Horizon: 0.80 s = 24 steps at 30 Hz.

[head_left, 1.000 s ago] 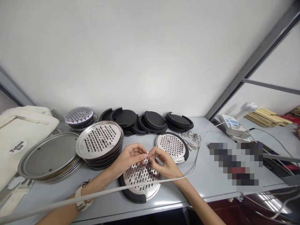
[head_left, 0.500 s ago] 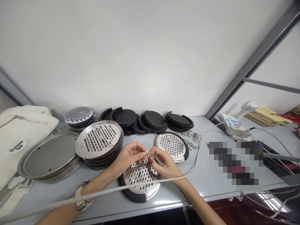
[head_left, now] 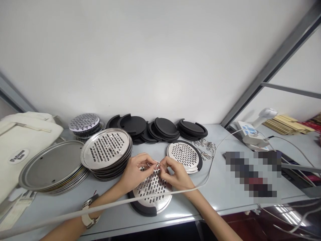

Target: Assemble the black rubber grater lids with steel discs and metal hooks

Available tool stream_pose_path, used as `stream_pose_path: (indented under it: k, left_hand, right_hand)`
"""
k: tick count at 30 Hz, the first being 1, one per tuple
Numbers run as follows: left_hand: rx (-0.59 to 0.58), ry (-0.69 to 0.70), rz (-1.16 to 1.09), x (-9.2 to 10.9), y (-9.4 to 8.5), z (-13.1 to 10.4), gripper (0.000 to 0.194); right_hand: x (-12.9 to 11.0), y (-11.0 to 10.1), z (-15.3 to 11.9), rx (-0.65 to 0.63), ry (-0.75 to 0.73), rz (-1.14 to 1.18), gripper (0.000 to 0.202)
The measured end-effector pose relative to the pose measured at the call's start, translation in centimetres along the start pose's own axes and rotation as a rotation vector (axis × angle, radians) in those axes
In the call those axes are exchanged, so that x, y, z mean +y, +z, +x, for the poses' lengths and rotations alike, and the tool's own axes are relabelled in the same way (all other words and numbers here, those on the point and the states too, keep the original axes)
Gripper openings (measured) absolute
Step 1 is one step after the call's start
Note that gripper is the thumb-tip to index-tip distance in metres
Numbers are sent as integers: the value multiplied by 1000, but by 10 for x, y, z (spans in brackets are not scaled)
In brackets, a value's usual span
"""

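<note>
My left hand (head_left: 137, 170) and my right hand (head_left: 177, 173) meet fingertip to fingertip, both pinched on a small shiny metal wire piece (head_left: 157, 164). Its exact shape is mostly covered by the fingers. Just beneath them lies a round perforated metal plate (head_left: 164, 202), with a black curved rim piece (head_left: 141, 208) along its near left edge. Beyond my right hand rests another perforated plate (head_left: 184, 155) with a black rim piece on its right side. Several loose wire hooks (head_left: 206, 147) lie in a small pile behind it.
Stacked perforated metal plates (head_left: 86, 160) and large grey pans (head_left: 60, 164) stand left, beside a cream bag (head_left: 30, 140). Black round trays (head_left: 167, 129) line the wall. A white cable (head_left: 117, 203) crosses over both forearms. A white scanner (head_left: 265, 114) on its stand is at right.
My left fingers have drawn together slightly around the small wire piece, and the left wrist has turned a little. My right hand stays almost where it was. The plates have not moved.
</note>
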<state>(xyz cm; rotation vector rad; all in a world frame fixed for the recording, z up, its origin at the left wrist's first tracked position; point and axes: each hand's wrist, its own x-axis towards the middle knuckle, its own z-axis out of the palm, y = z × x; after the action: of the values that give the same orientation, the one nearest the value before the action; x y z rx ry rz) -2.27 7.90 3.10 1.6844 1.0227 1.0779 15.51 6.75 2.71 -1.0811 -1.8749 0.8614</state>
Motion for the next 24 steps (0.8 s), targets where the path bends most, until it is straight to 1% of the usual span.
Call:
stream_pose_path:
  k: [3, 7, 9, 12, 17, 20, 24]
  left_hand:
    - [-6, 28, 69, 1, 0, -1, 9]
    - [1, -1, 44, 0, 1, -1, 14]
    - [6, 4, 43, -1, 2, -1, 12]
    - [17, 15, 86, -2, 1, -1, 8]
    - [32, 0, 172, -2, 0, 0, 9]
    - [34, -21, 173, -3, 0, -1, 12]
    - [40, -6, 194, -4, 1, -1, 12]
  right_hand:
    - [3, 4, 0, 24, -21, -50, 13]
    - [11, 12, -1, 30, -77, -93, 13]
    - [14, 15, -2, 43, -110, -134, 13]
    - [18, 17, -3, 66, -113, -186, 11]
    - [21, 16, -2, 124, -110, -156, 12]
    - [20, 16, -1, 119, -97, -139, 12]
    - [21, 17, -1, 118, -115, -148, 11]
